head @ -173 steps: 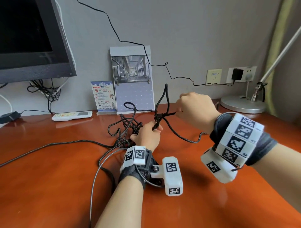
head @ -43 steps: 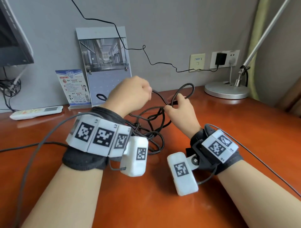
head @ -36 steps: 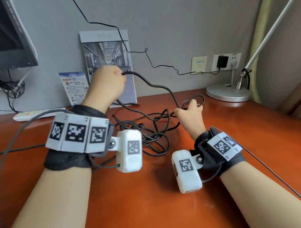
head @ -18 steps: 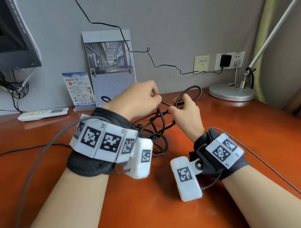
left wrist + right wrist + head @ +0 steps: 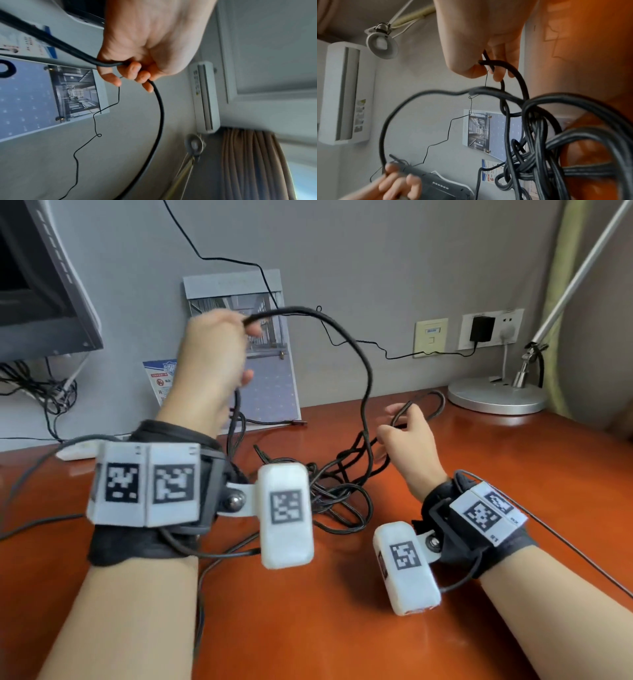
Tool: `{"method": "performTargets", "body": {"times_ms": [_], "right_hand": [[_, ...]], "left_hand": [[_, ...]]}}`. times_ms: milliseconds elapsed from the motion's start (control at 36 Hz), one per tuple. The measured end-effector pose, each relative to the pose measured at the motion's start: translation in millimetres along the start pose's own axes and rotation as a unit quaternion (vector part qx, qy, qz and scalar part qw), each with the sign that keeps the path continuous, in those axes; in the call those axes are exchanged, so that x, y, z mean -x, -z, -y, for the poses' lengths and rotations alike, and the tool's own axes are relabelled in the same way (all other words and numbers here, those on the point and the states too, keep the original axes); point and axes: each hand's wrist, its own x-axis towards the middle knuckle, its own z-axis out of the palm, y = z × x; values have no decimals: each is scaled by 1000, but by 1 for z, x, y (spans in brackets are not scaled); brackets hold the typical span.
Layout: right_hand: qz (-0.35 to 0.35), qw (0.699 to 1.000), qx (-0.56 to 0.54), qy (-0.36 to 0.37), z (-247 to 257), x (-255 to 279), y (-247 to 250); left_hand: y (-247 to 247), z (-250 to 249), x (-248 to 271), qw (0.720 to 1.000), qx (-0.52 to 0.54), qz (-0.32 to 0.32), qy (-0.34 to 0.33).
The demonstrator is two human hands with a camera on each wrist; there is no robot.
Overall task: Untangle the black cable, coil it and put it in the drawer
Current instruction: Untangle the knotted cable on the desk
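Observation:
The black cable (image 5: pixel 366 378) lies in a tangled heap (image 5: pixel 335 494) on the wooden desk (image 5: pixel 342 628) between my wrists. My left hand (image 5: pixel 219 350) is raised high in front of the calendar and grips a strand in its curled fingers (image 5: pixel 137 71); the cable (image 5: pixel 159 108) arcs from there down to the right. My right hand (image 5: pixel 407 429) stays low near the desk and pinches a loop of the same cable (image 5: pixel 510 75) that reaches toward the lamp base. The heap (image 5: pixel 539 142) hangs close under the right wrist. No drawer is in view.
A calendar (image 5: pixel 239 350) and a small blue card (image 5: pixel 161 378) lean on the wall behind. A monitor (image 5: pixel 37 285) stands at left with a white remote (image 5: pixel 75 451) below it. The lamp base (image 5: pixel 496 398) sits at right. A thin wire (image 5: pixel 411 354) runs to the wall charger (image 5: pixel 481 328).
My left hand has risen up and to the left, drawing a long strand out of the heap into a high arc. The right hand has stayed low, holding its loop.

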Motion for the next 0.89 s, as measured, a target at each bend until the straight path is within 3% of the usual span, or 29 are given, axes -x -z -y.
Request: {"method": "performTargets", "body": {"times_ms": [139,278,389,556,722,806,889], "right_hand": [[5,1000,-14,-26,-4,-2,1],[37,999,5,9,-1,0,-1],[76,995,20,59,4,4,-5],[109,987,68,97,7,10,-11],[96,985,81,119,3,8,-12],[95,983,82,135,2,7,-13],[96,984,78,131,2,6,-12]], "left_hand": [[26,14,-13,993,84,-56,62],[41,36,-25,992,-72,-74,79],[38,42,-21,957,-283,-60,22],[5,19,-2,939,-321,2,-121],[-37,11,23,863,-371,161,-303],[-45,18,28,795,-457,244,-315],[-44,24,29,753,-525,244,-315]]}}
